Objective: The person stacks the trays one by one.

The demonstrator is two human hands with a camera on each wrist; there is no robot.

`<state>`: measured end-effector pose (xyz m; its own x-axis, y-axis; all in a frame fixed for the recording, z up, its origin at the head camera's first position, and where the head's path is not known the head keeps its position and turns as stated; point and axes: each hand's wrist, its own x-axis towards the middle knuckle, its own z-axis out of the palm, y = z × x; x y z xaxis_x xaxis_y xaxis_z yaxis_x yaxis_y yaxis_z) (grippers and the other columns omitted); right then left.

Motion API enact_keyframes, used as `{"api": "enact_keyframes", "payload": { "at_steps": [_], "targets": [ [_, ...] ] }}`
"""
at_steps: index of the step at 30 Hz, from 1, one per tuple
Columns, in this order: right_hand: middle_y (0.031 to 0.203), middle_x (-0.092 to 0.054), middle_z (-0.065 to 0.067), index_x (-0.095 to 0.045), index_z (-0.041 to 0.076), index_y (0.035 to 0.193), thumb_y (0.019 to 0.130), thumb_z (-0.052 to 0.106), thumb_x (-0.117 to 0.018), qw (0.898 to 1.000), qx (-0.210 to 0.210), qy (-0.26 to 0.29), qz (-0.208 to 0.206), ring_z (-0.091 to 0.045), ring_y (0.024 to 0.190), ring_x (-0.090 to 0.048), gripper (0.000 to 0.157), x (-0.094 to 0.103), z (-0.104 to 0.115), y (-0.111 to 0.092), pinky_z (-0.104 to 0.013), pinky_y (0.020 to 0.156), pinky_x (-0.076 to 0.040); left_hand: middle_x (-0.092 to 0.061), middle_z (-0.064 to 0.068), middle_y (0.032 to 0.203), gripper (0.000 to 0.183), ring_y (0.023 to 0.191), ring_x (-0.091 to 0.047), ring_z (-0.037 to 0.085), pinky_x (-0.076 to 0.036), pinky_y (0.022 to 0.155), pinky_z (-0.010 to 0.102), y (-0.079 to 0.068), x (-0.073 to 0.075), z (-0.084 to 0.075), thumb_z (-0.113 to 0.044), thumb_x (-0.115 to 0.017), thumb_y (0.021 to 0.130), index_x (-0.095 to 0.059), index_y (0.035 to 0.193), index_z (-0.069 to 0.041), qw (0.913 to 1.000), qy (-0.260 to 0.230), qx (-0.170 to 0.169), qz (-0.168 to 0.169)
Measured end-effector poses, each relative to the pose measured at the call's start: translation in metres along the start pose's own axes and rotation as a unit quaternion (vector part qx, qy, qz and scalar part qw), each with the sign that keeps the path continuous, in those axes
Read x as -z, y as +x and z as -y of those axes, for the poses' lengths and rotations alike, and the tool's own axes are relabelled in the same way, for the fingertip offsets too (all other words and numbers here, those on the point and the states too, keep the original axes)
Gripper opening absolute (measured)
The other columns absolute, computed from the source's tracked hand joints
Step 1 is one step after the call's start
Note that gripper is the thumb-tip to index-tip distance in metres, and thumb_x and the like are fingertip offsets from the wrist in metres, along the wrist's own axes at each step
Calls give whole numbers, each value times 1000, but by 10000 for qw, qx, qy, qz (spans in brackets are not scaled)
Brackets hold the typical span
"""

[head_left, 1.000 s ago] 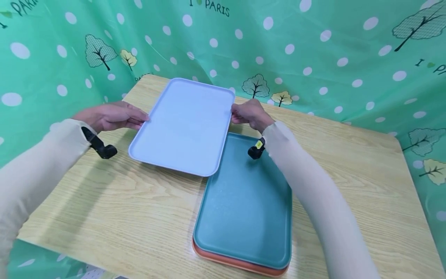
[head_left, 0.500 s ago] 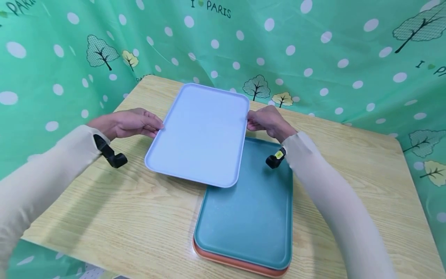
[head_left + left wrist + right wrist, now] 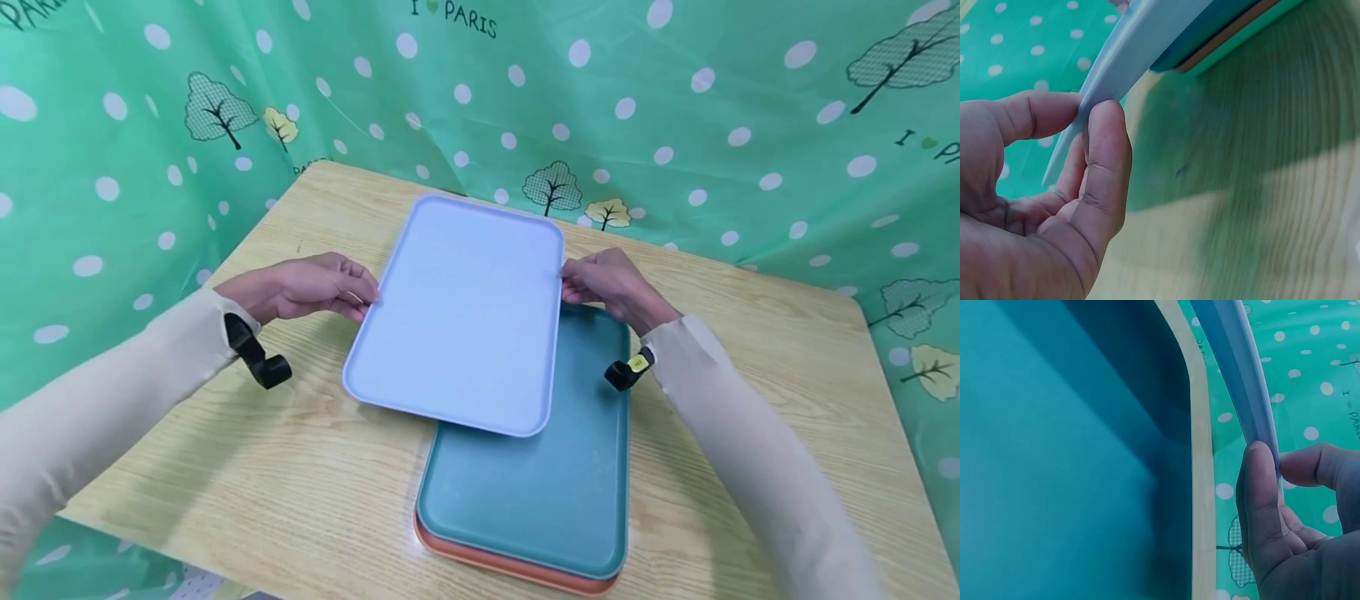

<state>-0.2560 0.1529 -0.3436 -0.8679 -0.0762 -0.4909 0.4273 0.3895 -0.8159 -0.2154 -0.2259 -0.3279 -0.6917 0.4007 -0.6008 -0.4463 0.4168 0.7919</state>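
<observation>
A light lavender-blue rectangular tray (image 3: 465, 317) is held above the table between both hands, overlapping the far left part of a teal tray (image 3: 525, 500). My left hand (image 3: 315, 286) pinches its left edge, thumb on top and fingers beneath, as the left wrist view shows with the tray's rim (image 3: 1116, 75). At the opposite edge my right hand (image 3: 609, 283) pinches the rim (image 3: 1247, 381) between thumb and fingers. Under the teal tray an orange tray (image 3: 517, 568) shows along the front, and a green layer (image 3: 1254, 34) appears below it in the left wrist view.
The stack stands on a light wood-grain table (image 3: 787, 400). Behind and to the left hangs a green polka-dot curtain (image 3: 660, 108) with trees printed on it. Each wrist carries a black strap-on camera (image 3: 258, 350).
Both hands have moved right and toward the front with the lavender-blue tray, so it covers more of the teal tray. The stack has stayed in place.
</observation>
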Motion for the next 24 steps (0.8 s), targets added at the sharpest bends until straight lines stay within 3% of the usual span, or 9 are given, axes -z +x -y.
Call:
{"api": "enact_keyframes", "payload": {
  "at_steps": [8,14,24],
  "targets": [
    [62,-66,-2,-67,-2,87,87,13,-59,9999,16,96,52,-11,58,-64,17,13,-15,-13,-24,63,-57,-62,1,76,8,67,-62,10,-54,76,27,3,-22,3,-11,-59,89,-59,89,-3,9997,43,39,232],
    [64,-65,-1,-64,-6,96,88,14,-58,9998,58,-58,158,-9,59,-64,22,24,-28,-22,-23,64,-56,-64,1,77,12,68,-63,9,-55,79,30,5,-36,2,-13,-60,88,-61,92,-2,9994,25,-19,337],
    [65,-65,1,-57,-11,109,90,14,-57,9994,46,-57,343,-8,61,-63,31,41,-46,-38,-21,65,-56,-64,0,73,6,64,-63,9,-56,72,26,6,-62,4,-11,-62,86,-63,84,-5,9988,-172,108,450]
  ]
}}
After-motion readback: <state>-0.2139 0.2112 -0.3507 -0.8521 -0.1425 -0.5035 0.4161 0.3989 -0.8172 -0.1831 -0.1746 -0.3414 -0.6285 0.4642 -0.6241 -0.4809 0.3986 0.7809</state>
